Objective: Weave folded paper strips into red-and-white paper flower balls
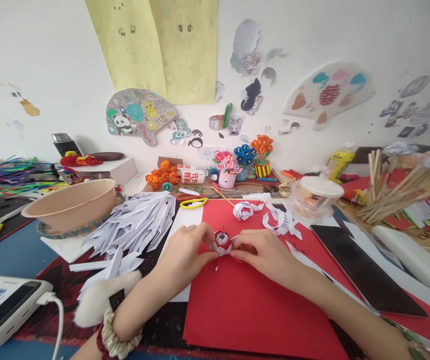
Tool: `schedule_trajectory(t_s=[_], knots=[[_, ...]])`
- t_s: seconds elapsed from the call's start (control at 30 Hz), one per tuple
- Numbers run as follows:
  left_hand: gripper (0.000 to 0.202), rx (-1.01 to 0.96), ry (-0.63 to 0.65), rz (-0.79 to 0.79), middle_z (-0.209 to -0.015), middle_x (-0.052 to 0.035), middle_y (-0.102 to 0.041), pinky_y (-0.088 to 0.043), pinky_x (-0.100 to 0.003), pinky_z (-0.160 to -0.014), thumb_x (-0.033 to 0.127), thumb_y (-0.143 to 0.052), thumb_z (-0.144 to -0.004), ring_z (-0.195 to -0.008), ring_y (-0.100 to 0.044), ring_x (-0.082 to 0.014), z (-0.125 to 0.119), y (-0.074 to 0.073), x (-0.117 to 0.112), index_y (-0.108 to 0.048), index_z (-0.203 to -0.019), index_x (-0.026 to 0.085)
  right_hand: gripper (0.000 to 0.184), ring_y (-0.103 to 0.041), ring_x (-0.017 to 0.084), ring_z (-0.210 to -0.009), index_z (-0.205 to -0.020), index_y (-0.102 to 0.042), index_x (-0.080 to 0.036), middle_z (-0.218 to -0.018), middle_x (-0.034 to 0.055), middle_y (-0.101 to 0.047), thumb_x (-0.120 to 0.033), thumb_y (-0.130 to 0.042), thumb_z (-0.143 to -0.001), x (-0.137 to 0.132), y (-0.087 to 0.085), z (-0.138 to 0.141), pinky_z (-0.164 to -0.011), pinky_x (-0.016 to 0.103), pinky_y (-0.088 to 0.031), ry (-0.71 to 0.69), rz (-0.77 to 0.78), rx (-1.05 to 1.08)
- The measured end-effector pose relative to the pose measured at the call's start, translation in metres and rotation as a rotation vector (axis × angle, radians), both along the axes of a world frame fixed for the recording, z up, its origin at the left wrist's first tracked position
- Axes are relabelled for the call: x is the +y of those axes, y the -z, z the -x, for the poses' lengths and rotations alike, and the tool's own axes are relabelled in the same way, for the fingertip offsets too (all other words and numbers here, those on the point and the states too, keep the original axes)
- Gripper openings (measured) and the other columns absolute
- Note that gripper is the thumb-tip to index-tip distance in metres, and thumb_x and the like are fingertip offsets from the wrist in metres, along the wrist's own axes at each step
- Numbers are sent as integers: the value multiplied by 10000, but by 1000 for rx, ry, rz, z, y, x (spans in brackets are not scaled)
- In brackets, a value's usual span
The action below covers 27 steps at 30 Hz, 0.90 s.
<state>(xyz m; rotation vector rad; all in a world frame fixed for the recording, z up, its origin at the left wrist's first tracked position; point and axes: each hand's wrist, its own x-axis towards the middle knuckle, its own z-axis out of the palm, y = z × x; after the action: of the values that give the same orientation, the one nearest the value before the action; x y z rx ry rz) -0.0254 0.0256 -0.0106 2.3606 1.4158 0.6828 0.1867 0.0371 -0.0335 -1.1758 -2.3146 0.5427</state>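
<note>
A small red-and-white rolled paper flower [222,242] rests on a red paper sheet [245,305] in the middle of the table. My left hand [185,257] pinches its left side, fingers closed. My right hand [263,252] pinches its right side, fingers also closed. A finished white paper rose [243,210] and curled white paper strips [280,222] lie just beyond on the red sheet.
A pile of white paper strips [136,222] lies to the left beside a beige bowl [70,202]. Yellow scissors [193,202], a glue bottle [192,176], small flower pots [245,162], a lidded cup [318,195], wooden sticks [391,192], a dark sheet [361,270] and a phone [1,302] surround the work area.
</note>
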Motion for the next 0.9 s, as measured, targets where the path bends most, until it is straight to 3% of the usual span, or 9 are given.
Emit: schedule_trajectory(t_s=[0.17, 0.37, 0.5, 0.63, 0.9], knots=[[171, 47, -7, -65, -808, 34, -682, -398, -263, -648, 147, -722, -798, -729, -604, -168, -2, 4, -2, -563, -797, 211, 151, -596, 146, -670, -801, -706, -204, -767, 6, -701, -214, -598, -905, -3, 2, 3, -598, 258, -388, 26, -40, 31], [135, 6, 6, -152, -768, 27, -646, -398, -262, -640, 257, -702, -846, -725, -593, -166, -4, 3, -7, -580, -816, 208, 139, -561, 128, -589, -715, -689, -199, -665, -14, -663, -310, -694, -798, -6, -3, 6, -519, 236, -326, 89, 74, -13], [98, 13, 72, -203, -826, 4, -652, -420, -275, -669, 207, -700, -844, -769, -588, -175, -11, 10, -10, -604, -862, 205, 65, -555, 127, -598, -713, -657, -197, -666, -13, -645, -195, -651, -777, -8, 2, 8, -542, 232, -335, 85, 25, 19], [78, 27, 54, -273, -797, -6, -639, -414, -290, -654, 188, -668, -863, -752, -566, -185, -16, 17, -10, -602, -822, 195, 150, -523, 117, -566, -648, -572, -188, -619, -20, -590, -135, -601, -785, -10, 11, 10, -537, 226, -341, 73, -5, 89], [112, 69, 49, -272, -816, -14, -602, -422, -300, -671, 140, -555, -915, -779, -547, -186, -17, 14, -10, -547, -812, 186, 247, -450, 106, -559, -631, -416, -199, -614, -41, -475, -51, -551, -775, -12, 17, 12, -534, 227, -319, -29, -41, 146]])
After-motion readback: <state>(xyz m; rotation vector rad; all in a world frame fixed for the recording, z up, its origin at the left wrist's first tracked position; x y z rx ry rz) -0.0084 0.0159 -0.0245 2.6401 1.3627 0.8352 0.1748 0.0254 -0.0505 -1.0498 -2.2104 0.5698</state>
